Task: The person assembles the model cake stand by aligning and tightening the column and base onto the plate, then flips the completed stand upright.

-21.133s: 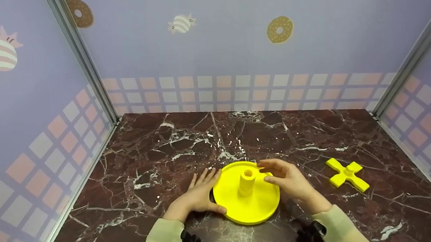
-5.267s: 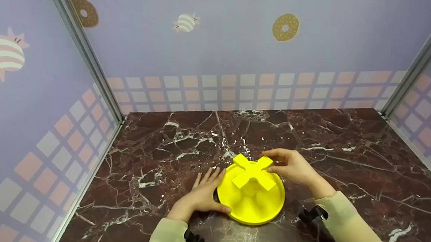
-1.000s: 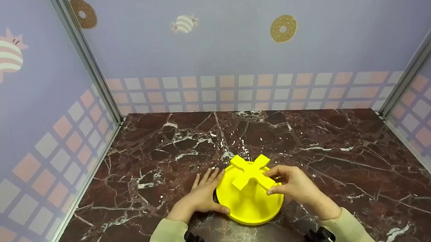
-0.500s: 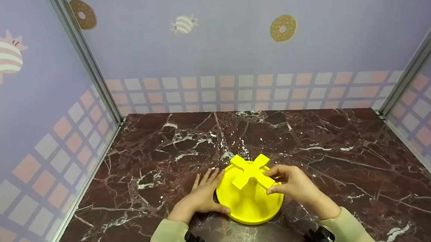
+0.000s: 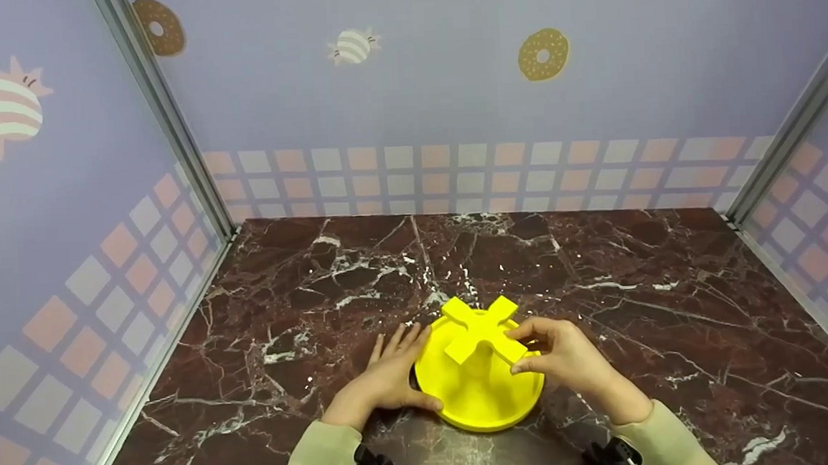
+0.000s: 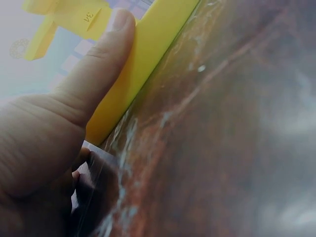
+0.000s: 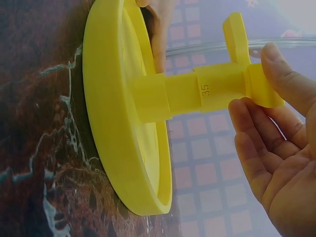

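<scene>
A yellow round dish with a raised rim [image 5: 486, 408] lies on the table. From its middle rises a stepped yellow post [image 7: 180, 93], best seen in the right wrist view. A yellow four-armed cross [image 5: 483, 329] sits on top, its collar, marked 35, joined to the post. My right hand [image 5: 573, 359] pinches the cross's near right arm between thumb and fingers. Fingers spread, my left hand [image 5: 384, 384] rests against the dish's left side. In the left wrist view its straight thumb [image 6: 101, 66] touches the rim; its other fingers are mostly hidden there.
The dark red marbled table [image 5: 315, 267] has white flecks beyond the dish. Patterned lilac wall panels [image 5: 440, 80] close it in at the back and both sides, with metal posts [image 5: 169, 111] at the corners.
The cross, lying on the table at right 21 seconds ago, is on the post now. Since 5 seconds ago my right hand has moved from its far right arm to the near right one.
</scene>
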Demonstrator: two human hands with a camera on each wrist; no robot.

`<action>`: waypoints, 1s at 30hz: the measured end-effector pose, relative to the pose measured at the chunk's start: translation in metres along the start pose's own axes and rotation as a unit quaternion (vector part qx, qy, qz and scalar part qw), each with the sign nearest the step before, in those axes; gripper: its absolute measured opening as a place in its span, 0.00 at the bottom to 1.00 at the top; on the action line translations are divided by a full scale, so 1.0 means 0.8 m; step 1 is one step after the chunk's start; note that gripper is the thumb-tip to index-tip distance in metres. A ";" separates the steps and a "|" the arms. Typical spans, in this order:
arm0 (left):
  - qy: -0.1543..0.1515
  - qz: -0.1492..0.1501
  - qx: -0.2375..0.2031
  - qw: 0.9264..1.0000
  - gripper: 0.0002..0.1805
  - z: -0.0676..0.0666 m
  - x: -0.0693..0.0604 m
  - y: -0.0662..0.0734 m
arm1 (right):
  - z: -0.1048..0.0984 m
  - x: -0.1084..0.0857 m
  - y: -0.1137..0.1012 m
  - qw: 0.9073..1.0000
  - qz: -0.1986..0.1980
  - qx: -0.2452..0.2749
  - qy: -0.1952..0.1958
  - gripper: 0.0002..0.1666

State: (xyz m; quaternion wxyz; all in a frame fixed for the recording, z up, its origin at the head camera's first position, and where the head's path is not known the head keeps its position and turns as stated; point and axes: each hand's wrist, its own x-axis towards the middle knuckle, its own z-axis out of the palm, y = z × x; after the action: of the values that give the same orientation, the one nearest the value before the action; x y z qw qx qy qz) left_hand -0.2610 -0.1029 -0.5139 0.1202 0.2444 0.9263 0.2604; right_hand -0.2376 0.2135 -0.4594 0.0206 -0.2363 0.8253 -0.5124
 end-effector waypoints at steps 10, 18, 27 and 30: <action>-0.001 0.005 0.000 1.000 0.72 -0.001 -0.001 -0.001 | 0.000 -0.001 0.001 1.000 -0.008 -0.004 -0.003 0.22; -0.005 0.002 0.001 1.000 0.73 -0.001 -0.002 0.000 | 0.001 -0.002 0.003 1.000 -0.009 0.005 -0.001 0.23; -0.007 -0.001 -0.002 1.000 0.73 -0.001 -0.001 -0.002 | 0.002 -0.004 0.006 1.000 -0.015 0.007 0.001 0.23; -0.008 0.003 0.000 1.000 0.73 -0.001 0.000 -0.002 | 0.000 -0.005 0.008 1.000 -0.015 0.009 -0.008 0.24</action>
State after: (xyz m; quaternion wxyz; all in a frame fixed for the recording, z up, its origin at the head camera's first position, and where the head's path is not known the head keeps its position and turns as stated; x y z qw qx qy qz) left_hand -0.2622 -0.1048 -0.5142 0.1269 0.2496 0.9246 0.2584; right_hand -0.2365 0.2172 -0.4661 0.0218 -0.2525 0.8171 -0.5178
